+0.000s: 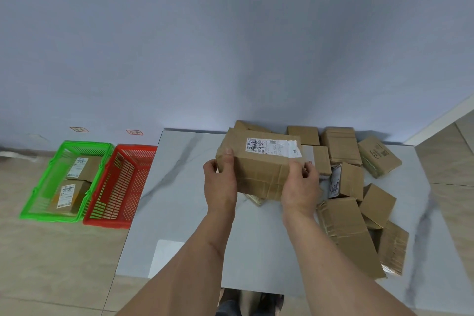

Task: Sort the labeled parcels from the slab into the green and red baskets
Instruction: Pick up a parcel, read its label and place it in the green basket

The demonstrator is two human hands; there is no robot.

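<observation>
Both forearms are bare with no sleeves, and each hand [220, 182] wears no gloves or rings.

Unreadable small print on the held parcel's label [273, 147]; wall tags [134, 132] likewise illegible.

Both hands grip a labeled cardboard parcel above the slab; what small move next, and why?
Probably tilt the brown cardboard parcel, gripped by the left hand and right hand, to read its white label; the label should decide between green basket and red basket.

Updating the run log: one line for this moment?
hands: left + right hold parcel | green basket: two parcels | red basket: none seen
</observation>
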